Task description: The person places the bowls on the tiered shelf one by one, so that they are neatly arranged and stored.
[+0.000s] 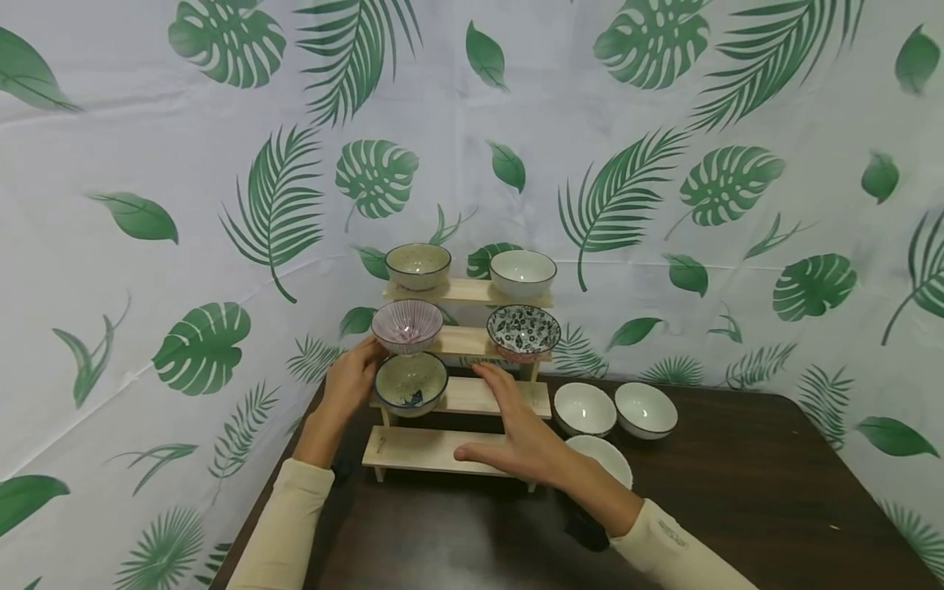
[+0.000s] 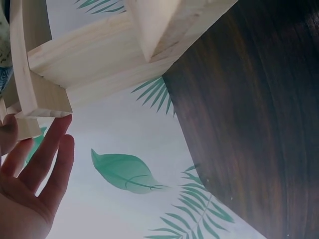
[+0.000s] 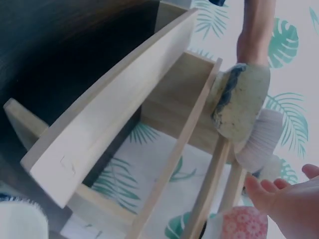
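A tiered wooden shelf [image 1: 435,449] stands on the dark table. At its left side is my left hand [image 1: 352,378], beside a speckled tan bowl with a blue mark [image 1: 410,378] and a purple-striped bowl [image 1: 408,324]. In the left wrist view its fingers [image 2: 52,172] are fairly straight, one tip at the end of a shelf board. My right hand [image 1: 527,438] is spread in front of the shelf's right side, thumb apart, holding nothing. Nearest above it sits a bowl with a black floral inside [image 1: 524,329]; its pink patterned outside [image 3: 245,223] shows in the right wrist view.
On the top tier stand a tan bowl [image 1: 418,266] on the left and a white bowl [image 1: 523,273] on the right. Several white bowls [image 1: 646,410] stand on the table [image 1: 737,475] right of the shelf, one partly behind my right forearm. A leaf-print cloth [image 1: 457,123] hangs behind.
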Available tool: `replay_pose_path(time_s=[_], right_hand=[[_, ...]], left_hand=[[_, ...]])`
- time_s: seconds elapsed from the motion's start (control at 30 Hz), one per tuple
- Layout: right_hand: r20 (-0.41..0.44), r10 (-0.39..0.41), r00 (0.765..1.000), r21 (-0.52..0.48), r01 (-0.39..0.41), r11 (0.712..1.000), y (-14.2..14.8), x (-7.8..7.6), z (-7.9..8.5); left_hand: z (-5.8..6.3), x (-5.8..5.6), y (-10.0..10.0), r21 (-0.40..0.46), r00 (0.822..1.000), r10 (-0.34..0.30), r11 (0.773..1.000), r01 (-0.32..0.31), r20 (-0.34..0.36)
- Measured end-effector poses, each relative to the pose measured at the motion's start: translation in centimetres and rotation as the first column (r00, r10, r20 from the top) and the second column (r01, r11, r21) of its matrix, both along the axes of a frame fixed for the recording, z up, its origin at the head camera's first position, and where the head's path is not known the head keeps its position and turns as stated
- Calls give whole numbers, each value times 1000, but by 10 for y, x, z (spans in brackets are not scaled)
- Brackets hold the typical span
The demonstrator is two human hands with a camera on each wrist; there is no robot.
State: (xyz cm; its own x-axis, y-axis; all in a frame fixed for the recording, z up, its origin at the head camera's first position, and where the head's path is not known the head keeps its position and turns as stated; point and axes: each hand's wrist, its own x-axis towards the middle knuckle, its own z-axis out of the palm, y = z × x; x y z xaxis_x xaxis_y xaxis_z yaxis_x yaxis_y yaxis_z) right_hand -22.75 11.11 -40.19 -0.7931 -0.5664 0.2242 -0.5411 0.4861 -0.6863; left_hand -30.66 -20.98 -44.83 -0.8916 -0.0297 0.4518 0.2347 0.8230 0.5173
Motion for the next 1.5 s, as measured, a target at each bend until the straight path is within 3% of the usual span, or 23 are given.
replay_pose_path(time_s=[0.3,0.7,1.23,1.5], right_hand=[[-11,-14,1000,6,14,1000,19,7,-1],[-60,-50,997,36,52,998,47,14,0],[-87,-205,975,87,212,973,92,18,2],[-113,-225,968,79,235,969,112,14,-3]], left_hand=[[-1,1,-1,62,999,6,998,-4,-34],[-1,1,1,71,1000,10,997,-10,2],[-1,-3,3,72,999,-1,997,4,-35],[-2,-2,3,84,1000,8,996,-7,-18]])
